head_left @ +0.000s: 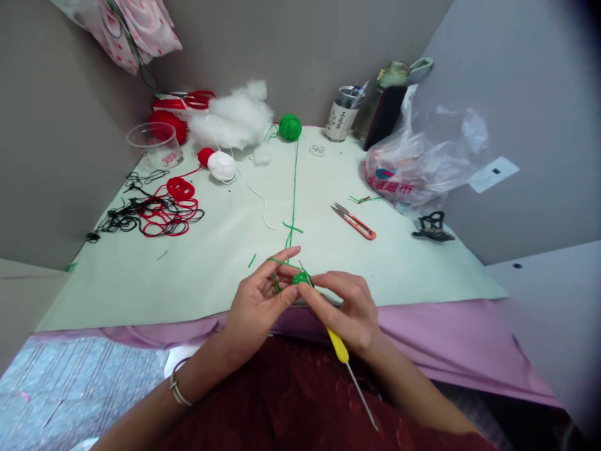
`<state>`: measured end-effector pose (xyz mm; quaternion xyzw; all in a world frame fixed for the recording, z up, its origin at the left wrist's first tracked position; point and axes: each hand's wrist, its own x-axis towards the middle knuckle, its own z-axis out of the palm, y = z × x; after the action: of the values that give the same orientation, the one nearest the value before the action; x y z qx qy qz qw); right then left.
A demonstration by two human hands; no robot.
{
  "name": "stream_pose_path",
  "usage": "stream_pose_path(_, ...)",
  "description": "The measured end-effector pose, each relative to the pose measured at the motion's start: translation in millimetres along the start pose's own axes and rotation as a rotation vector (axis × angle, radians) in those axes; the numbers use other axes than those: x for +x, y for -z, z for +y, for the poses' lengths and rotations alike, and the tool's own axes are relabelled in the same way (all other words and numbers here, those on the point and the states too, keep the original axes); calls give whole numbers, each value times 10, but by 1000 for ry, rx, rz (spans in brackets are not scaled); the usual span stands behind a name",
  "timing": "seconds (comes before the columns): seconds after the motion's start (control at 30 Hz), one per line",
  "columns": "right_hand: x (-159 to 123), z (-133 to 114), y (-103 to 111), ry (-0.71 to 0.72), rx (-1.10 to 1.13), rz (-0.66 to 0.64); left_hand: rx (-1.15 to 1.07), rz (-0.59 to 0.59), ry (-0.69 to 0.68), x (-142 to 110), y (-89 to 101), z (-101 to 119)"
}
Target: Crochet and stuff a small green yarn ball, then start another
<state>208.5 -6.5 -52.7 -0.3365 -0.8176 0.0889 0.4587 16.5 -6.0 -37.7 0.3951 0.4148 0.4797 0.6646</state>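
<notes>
Between the thumb and fingers of my left hand [256, 307] is a small green crochet piece [301, 278]. Green yarn [294, 194] runs over its raised index finger and back across the table to a green yarn ball [290, 127]. My right hand [350, 307] grips a crochet hook [339, 346] with a yellow handle; its thin tip meets the green piece, and a second metal end points down toward my lap. Whether a loop sits on the tip is too small to tell.
Orange thread snips [354, 222] lie right of centre, near a black hair claw [432, 227]. Tangled red and black yarn [169, 210] is at left. Behind are white stuffing [235, 116], a white yarn ball [222, 166], a clear cup [157, 144] and a plastic bag [413, 166].
</notes>
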Motion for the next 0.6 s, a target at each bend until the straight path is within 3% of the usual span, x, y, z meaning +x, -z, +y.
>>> stream_pose_path(0.1,-32,-20,-27,-17,61,27,-255,-126,167,9,20,-1)
stream_pose_path(0.2,50,-30,-23,-65,303,117,-353,-224,270,47,81,9)
stream_pose_path(0.6,116,94,91,-566,886,173,-136,-252,214,137,267,53)
